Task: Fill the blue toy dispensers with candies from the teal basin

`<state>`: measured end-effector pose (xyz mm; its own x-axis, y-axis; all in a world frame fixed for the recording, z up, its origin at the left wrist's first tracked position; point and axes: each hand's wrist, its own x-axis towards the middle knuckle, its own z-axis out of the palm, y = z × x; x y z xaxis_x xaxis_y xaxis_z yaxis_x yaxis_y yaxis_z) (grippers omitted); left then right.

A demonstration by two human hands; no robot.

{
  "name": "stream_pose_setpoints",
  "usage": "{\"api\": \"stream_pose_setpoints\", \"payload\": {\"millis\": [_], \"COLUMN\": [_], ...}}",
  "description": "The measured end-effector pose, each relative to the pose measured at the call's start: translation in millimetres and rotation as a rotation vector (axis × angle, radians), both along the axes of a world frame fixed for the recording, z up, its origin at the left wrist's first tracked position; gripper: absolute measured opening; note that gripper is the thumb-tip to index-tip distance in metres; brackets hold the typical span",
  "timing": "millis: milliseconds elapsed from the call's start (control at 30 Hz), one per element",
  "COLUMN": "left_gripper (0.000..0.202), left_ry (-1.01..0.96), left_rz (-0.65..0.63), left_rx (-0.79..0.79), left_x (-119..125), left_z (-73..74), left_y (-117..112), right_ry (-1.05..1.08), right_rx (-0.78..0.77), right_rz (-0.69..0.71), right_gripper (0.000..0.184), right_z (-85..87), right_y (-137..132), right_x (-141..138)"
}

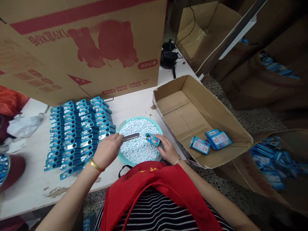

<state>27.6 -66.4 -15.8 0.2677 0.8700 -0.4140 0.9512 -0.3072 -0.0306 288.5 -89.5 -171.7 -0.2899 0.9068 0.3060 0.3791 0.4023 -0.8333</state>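
Observation:
My left hand (108, 150) is closed around a narrow metal scoop (131, 137), whose end reaches over the turquoise basin (123, 159). Small white and pale blue candies (134, 149) fill the basin. In the fingers of my right hand (169, 150) is a small blue candy box (152, 140), tilted, with a dark opening at its far end. It hangs over the candies, just right of the scoop and apart from it. Rows of similar blue boxes (72, 138) stand on the table to the left, many with white candies at their tops.
A shallow cardboard box (185, 112) on the right holds several blue boxes (218, 139). A tall carton (96, 48) walls off the table's back. Lower right, another carton holds loose blue boxes (271, 160). A red bucket (18, 170) and plastic bags (25, 125) lie left.

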Motion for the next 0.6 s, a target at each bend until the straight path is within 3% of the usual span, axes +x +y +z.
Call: {"api": "stream_pose_setpoints", "payload": {"millis": [67, 133, 233, 333, 400, 467, 600], "left_gripper": [0.018, 0.017, 0.019, 0.026, 0.028, 0.024, 0.023], "left_ry": [-0.015, -0.076, -0.18, -0.303, -0.374, -0.441, -0.563], "left_rz": [0.099, 0.168, 0.19, 0.205, 0.221, 0.233, 0.22], "left_rx": [-0.074, -0.148, -0.171, -0.152, -0.142, -0.14, -0.139], "left_x": [-21, -26, -6, 19, 24, 18, -9], "left_z": [-38.3, -82.8, -144.2, -182.4, -191.9, -190.0, -160.6], "left_y": [-6, -13, -20, -19, -19, -19, -24], "right_ry": [0.008, 0.012, 0.006, 0.006, 0.009, 0.009, -0.006], "right_rx": [-0.048, -0.076, -0.109, -0.121, -0.115, -0.119, -0.125], "right_rz": [-0.053, -0.104, -0.154, -0.19, -0.218, -0.244, -0.244], "right_gripper": [0.048, 0.045, 0.04, 0.038, 0.037, 0.037, 0.036], "right_z": [4.4, 8.3, 11.9, 13.7, 14.6, 15.3, 15.0], "right_y": [2, 4, 7, 9, 8, 7, 4], "right_x": [7, 13, 21, 25, 26, 27, 28]}}
